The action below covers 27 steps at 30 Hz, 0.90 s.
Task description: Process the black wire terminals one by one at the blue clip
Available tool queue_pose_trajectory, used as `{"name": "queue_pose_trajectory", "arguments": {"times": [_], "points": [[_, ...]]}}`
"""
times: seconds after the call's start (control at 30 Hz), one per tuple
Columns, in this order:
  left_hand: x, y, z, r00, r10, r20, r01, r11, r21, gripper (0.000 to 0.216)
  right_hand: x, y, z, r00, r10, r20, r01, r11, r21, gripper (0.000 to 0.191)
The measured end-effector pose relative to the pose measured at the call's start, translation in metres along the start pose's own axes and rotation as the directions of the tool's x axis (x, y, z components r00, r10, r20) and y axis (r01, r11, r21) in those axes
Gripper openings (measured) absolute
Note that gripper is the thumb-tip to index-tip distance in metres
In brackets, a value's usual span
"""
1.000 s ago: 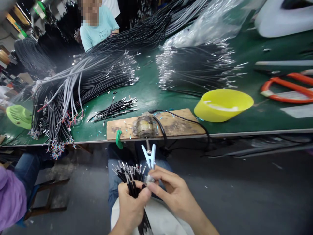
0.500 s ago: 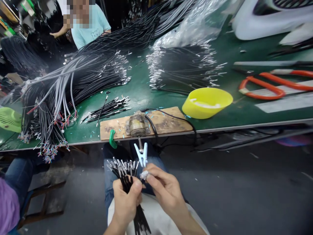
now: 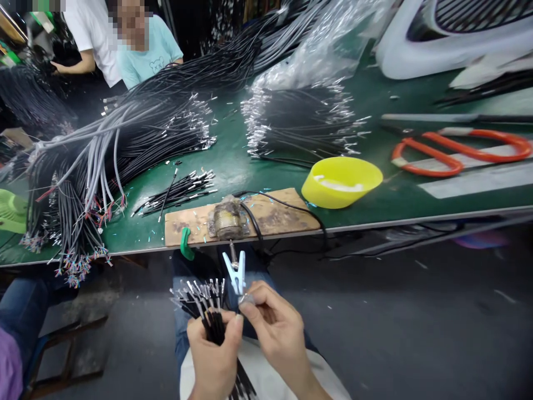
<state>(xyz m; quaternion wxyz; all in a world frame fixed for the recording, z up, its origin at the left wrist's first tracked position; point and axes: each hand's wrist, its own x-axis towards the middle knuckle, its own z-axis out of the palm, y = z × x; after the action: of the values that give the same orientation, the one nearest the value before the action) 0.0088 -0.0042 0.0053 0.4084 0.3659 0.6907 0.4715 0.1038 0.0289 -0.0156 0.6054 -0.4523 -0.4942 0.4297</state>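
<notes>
My left hand (image 3: pixel 214 355) is closed around a bundle of black cables (image 3: pixel 202 297), whose silvery stripped ends fan out above the thumb. The lower ends hang over my lap. Just to the right, my right hand (image 3: pixel 278 333) pinches a small silvery-white piece (image 3: pixel 246 300); I cannot make out exactly what it is. Directly above that piece is a light-blue clothespin (image 3: pixel 236 273), attached to the shaft of a small motor (image 3: pixel 228 219). The fingertips of both hands are close together below the clothespin.
The motor sits on a wooden board (image 3: pixel 278 214) held by a green clamp (image 3: pixel 186 244) at the table edge. Behind lie short black cables (image 3: pixel 179 193), larger cable piles (image 3: pixel 300 119), a yellow container (image 3: pixel 341 183) and orange-handled scissors (image 3: pixel 433 153). Two people (image 3: pixel 145 61) are across the table.
The view has shifted slightly, so the table things appear lower and more to the left. My left thumb has come nearer the right fingertips. Both hands keep their hold.
</notes>
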Motion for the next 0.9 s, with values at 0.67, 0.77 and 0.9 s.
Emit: {"name": "queue_pose_trajectory", "arguments": {"times": [0.67, 0.77, 0.9], "points": [[0.003, 0.003, -0.016, 0.983, 0.185, -0.002, -0.183, 0.976, 0.117, 0.004, 0.049, -0.002, -0.005, 0.781, 0.479, 0.400, -0.622, 0.649, 0.438, 0.040], [0.001, 0.005, -0.017, 0.974, 0.227, -0.021, -0.223, 0.967, 0.125, 0.005, 0.060, -0.008, 0.003, 0.742, 0.493, 0.455, -0.670, 0.577, 0.468, 0.043], [0.007, 0.009, -0.016, 0.958, 0.286, 0.030, -0.287, 0.950, 0.124, 0.004, 0.066, -0.012, 0.012, 0.723, 0.517, 0.458, -0.691, 0.532, 0.490, 0.044]]}}
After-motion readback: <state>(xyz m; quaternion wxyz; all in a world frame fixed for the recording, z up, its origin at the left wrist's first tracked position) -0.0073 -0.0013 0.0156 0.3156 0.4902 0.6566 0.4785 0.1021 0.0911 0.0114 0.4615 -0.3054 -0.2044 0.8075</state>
